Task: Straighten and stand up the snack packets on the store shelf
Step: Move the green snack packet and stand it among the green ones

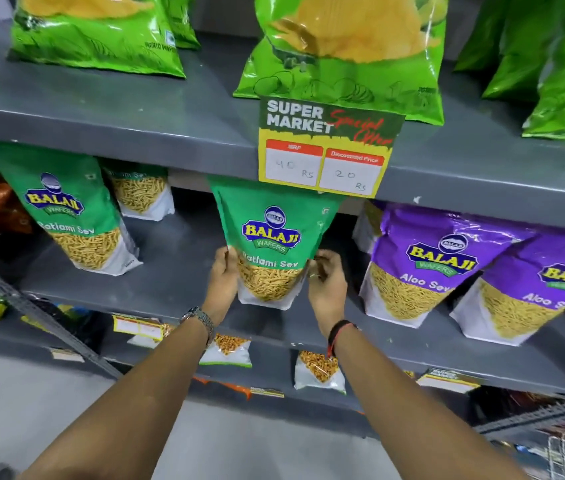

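Two hands (275, 282), three green Sev packets (271, 237)

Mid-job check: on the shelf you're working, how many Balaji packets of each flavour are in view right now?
Ratlami Sev, green: 3 – one held by the left hand and right hand, one at the left front, one behind it.
Aloo Sev, purple: 2 – and; a packet behind them is too hidden to name.
Total: 5

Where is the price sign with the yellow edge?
In the head view, the price sign hangs from the front edge of the upper shelf, near the middle, just below a chips bag and right above the green packet both hands hold.
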The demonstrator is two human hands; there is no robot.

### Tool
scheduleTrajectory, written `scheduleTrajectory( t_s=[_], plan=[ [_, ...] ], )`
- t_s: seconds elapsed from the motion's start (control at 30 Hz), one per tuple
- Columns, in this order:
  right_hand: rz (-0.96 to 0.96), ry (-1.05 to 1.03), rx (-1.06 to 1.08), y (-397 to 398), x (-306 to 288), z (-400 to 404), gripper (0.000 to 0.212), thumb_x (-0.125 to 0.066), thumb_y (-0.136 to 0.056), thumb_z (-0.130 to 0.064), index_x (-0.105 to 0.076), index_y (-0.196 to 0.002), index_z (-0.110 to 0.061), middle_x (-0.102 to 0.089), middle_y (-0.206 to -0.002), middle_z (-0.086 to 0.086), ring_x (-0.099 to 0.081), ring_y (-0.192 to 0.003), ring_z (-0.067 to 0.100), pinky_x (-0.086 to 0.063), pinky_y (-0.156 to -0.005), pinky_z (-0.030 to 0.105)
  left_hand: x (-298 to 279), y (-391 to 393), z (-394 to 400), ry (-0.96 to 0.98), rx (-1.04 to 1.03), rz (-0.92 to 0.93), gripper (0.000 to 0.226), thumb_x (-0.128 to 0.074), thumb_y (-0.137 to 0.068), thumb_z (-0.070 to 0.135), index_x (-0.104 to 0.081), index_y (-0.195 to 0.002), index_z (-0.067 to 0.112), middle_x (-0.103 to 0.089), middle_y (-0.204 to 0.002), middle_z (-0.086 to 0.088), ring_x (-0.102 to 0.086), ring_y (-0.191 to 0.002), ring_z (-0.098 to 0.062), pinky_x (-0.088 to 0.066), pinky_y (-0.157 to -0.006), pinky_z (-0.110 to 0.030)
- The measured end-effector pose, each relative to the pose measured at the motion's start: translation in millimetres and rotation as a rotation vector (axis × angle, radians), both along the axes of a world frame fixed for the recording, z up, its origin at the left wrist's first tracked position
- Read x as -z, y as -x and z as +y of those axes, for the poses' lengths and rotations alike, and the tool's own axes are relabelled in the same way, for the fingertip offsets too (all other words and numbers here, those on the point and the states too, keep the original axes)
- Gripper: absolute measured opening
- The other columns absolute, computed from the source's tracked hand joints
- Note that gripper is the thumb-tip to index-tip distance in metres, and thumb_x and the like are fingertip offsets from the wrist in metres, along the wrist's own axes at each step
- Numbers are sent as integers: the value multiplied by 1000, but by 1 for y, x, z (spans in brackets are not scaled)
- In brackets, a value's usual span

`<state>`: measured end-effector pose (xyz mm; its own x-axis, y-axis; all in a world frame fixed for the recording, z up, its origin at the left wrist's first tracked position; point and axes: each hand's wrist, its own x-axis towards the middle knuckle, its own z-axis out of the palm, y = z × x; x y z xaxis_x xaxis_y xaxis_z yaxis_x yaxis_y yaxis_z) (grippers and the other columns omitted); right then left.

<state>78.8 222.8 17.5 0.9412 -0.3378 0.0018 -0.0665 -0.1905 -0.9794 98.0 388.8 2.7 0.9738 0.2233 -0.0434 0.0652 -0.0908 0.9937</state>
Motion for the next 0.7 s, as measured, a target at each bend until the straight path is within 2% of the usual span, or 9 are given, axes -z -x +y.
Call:
scheduleTrajectory(
  t_s=[0.07,0.1,0.13,0.23,0.33,0.43,0.5,0.6,0.7],
  plan=[
    [104,-46,-17,5,9,3,35,-47,-91,-17,-42,-125,-8,-58,-125,12,-55,-110,25,-41,-85,28,6,12,-3,32,65,36,35,-29,-95,40,-40,-118,15,-58,-105,7,-56,-100,-10,-43,-83,-19],
    [179,-63,-49,9,15,5,42,-45,-92,-21,-36,-132,-11,-54,-132,12,-55,-111,27,-41,-87,32,9,19,-7,28,99,41,38,-30,-95,40,-36,-124,17,-56,-113,6,-55,-104,-11,-41,-88,-24],
    [249,-97,-88,12,20,7,44,-43,-93,-21,-32,-135,-16,-55,-130,12,-56,-102,28,-42,-83,34,13,24,-10,18,124,34,38,-32,-95,38,-32,-129,20,-53,-119,5,-52,-108,-10,-39,-90,-25],
    [333,-154,-159,17,27,16,38,-34,-93,-6,-36,-124,-28,-59,-88,0,-46,-64,18,-40,-55,28,25,32,-12,12,169,-24,45,-45,-91,32,-23,-130,34,-49,-131,4,-49,-117,-11,-42,-95,-27],
    [333,-173,-167,14,30,27,37,-30,-89,0,-46,-104,-30,-53,-76,-1,-42,-61,14,-36,-47,21,26,25,-3,-16,156,14,61,-49,-89,34,-18,-141,25,-46,-139,1,-48,-123,-15,-44,-98,-31],
    [335,-207,-207,12,27,41,33,-29,-90,-3,-50,-88,-28,-52,-77,0,-43,-66,15,-35,-55,25,24,18,11,-5,131,-25,55,-50,-88,34,-25,-137,24,-51,-131,2,-50,-118,-13,-47,-91,-23],
    [339,-217,-218,8,26,50,31,-28,-92,-6,-48,-85,-28,-50,-77,1,-42,-64,14,-34,-56,25,26,15,22,-11,110,-54,53,-51,-86,34,-29,-133,23,-52,-125,3,-50,-116,-13,-47,-93,-25],
    [365,-263,-208,-1,24,65,31,-26,-92,-8,-49,-88,-27,-49,-75,2,-39,-59,12,-33,-52,24,30,11,36,-15,93,-46,62,-51,-82,41,-27,-135,18,-50,-125,3,-50,-116,-13,-44,-95,-29],
    [396,-269,-194,-10,23,76,34,-27,-91,-8,-53,-106,-24,-57,-85,4,-46,-67,17,-38,-53,25,29,5,47,2,80,-56,81,-55,-72,61,-27,-134,17,-53,-120,10,-53,-109,0,-47,-88,-15]
  ],
)
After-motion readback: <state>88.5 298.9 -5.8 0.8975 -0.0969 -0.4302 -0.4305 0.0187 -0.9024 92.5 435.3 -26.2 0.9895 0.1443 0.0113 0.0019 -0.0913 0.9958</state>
